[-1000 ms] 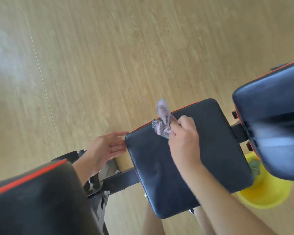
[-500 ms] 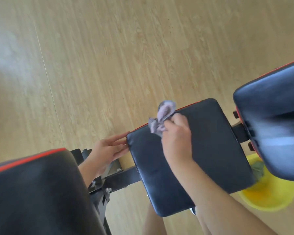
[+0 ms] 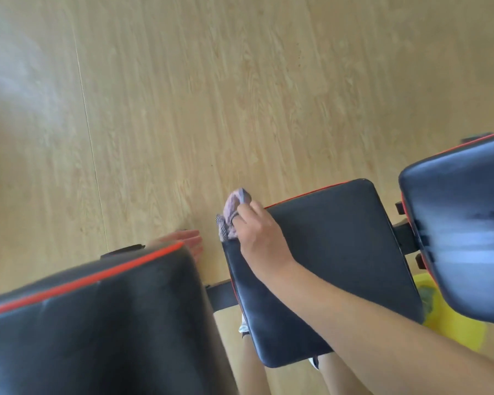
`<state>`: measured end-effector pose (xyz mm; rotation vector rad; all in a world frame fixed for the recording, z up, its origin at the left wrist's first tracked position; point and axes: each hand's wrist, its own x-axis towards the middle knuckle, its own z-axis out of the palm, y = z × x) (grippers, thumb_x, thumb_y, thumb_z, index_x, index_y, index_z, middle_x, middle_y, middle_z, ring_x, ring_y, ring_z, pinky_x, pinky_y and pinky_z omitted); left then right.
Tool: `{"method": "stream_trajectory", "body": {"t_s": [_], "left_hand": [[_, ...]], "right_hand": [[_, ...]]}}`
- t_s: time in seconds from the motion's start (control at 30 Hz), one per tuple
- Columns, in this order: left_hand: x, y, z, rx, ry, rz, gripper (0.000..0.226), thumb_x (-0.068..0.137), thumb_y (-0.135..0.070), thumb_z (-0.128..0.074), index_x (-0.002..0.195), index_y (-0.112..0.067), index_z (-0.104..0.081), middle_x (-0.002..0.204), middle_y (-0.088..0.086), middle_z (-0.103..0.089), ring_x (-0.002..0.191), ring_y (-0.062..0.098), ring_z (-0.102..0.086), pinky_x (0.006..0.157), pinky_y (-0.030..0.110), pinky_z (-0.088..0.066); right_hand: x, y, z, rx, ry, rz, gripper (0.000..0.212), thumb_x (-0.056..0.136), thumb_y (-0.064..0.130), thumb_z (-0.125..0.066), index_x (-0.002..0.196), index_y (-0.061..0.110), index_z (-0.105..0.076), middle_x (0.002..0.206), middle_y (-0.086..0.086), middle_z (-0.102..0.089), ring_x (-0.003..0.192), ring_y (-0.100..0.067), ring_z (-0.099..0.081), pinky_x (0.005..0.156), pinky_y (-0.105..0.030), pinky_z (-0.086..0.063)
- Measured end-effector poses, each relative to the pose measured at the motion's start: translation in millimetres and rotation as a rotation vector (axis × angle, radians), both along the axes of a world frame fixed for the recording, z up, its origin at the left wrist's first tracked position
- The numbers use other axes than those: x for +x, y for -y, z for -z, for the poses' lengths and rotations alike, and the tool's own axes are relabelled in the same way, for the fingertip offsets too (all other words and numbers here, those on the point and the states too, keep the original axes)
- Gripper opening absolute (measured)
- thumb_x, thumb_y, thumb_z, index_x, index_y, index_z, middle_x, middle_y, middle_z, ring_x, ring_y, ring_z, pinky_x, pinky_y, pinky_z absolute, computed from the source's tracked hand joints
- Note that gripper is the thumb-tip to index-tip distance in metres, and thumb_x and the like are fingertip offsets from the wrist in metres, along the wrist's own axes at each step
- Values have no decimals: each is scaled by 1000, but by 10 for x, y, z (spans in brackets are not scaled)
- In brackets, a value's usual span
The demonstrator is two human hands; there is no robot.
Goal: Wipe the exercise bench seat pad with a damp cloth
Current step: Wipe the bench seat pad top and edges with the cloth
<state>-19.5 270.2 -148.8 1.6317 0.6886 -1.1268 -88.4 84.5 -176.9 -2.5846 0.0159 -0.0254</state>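
The black seat pad (image 3: 340,252) with red piping lies in the centre right of the view. My right hand (image 3: 257,232) rests on the pad's far left corner, closed around a bunched pinkish-grey cloth (image 3: 231,212) that hangs over that corner. Only the fingertips of my left hand (image 3: 187,240) show, blurred, straight and apart, just left of the pad and off it. The rest of that hand is hidden behind a large black pad (image 3: 97,323).
A second black pad (image 3: 462,223) sits at the right. A yellow basin (image 3: 451,323) with something green in it stands on the floor under it. The black metal frame (image 3: 220,295) joins the pads. Wooden floor fills the far side. My legs show below the seat.
My right hand has slid the cloth leftward to the pad's far left corner. My left hand has left the pad's edge and is now mostly hidden. The view has shifted.
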Motion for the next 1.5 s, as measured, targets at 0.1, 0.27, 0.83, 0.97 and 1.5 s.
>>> {"method": "stream_trajectory", "body": {"t_s": [0.1,0.27,0.83,0.97,1.5], "left_hand": [[-12,11,56,-8,28,136,45,101,14,-44,145,7,-52,149,27,-56,138,42,-54,114,48,-44],[-187,117,133,-43,146,365,36,93,-5,-72,124,-22,-74,119,0,-81,109,14,-76,80,16,-60],[-232,120,420,52,250,378,33,77,-5,-87,98,-26,-73,100,-6,-82,79,12,-81,66,20,-60],[-176,139,491,64,260,430,35,73,-1,-88,91,-25,-69,97,0,-82,76,14,-81,69,26,-63],[-83,154,533,26,210,399,33,75,7,-83,83,-21,-67,105,19,-74,77,32,-82,67,24,-64]], "right_hand": [[-884,90,-73,-85,28,-423,24,77,-4,-75,65,14,-64,66,-2,-54,62,-21,-50,61,-28,-43],[-756,1127,94,-138,-1,257,19,76,-17,-67,74,2,-66,71,-10,-51,68,-28,-47,60,-40,-50],[-1137,960,-11,-66,-101,493,17,83,-7,-60,94,4,-66,95,-10,-62,87,-26,-57,78,-39,-56],[-1958,379,-85,103,-101,-372,19,80,5,-69,66,13,-59,67,0,-48,67,-19,-39,55,-32,-51],[-2459,73,-96,-13,-168,166,22,84,1,-56,71,16,-65,66,-2,-49,64,-21,-44,53,-33,-41]]}}
